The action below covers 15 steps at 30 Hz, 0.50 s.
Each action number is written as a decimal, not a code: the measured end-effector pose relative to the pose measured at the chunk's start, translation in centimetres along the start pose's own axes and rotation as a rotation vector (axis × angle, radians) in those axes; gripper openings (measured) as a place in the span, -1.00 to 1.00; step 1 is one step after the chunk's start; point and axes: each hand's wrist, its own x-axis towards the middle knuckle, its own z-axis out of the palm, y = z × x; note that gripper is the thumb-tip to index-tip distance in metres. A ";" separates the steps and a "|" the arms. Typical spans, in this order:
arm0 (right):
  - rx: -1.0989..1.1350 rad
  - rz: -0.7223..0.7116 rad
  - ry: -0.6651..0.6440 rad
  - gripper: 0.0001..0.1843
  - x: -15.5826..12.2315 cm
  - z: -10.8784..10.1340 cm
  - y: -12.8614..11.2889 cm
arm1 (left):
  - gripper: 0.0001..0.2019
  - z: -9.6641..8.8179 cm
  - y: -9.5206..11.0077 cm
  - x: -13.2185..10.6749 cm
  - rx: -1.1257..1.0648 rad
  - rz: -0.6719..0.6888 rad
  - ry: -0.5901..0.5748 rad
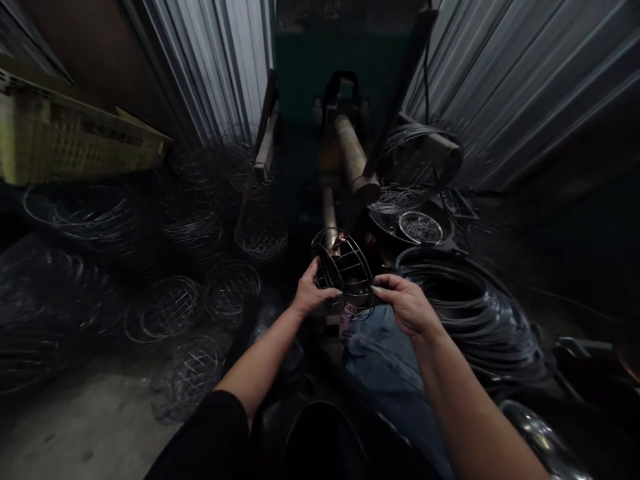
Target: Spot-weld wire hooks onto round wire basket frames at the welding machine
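A round wire basket [356, 267] is held tilted on its side between my hands, under the welding machine's arms. Its upper rim meets the tip of the lower electrode arm [329, 210], where a small orange glow shows. My left hand [313, 290] grips the basket's left side, thumb and fingers closed on the wires. On the right, my right hand [403, 300] pinches the rim between thumb and fingertips. Above the basket juts the thick upper arm [353, 150] of the machine.
Wire baskets [190, 373] lie on the floor at left, with stacks [193, 220] behind them. A yellow crate [80, 140] stands at far left. Coiled wire [470, 313] sits close on my right, below a pan [421, 228] of small metal pieces. Corrugated metal walls [215, 60] flank the machine.
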 end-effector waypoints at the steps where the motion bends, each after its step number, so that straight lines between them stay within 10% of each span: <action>1: -0.013 -0.005 -0.002 -0.62 0.1 -0.1 0.1 | 0.00 0.2 -0.1 0.2 0.032 0.044 0.018; 7: -0.079 -0.082 -0.012 -0.69 0.7 -0.7 0.9 | -0.22 0.0 -0.9 0.4 0.164 0.295 0.121; 15: -0.066 -0.089 0.008 -0.73 2.3 0.7 0.0 | -0.14 1.0 -2.5 1.3 -0.158 0.124 0.208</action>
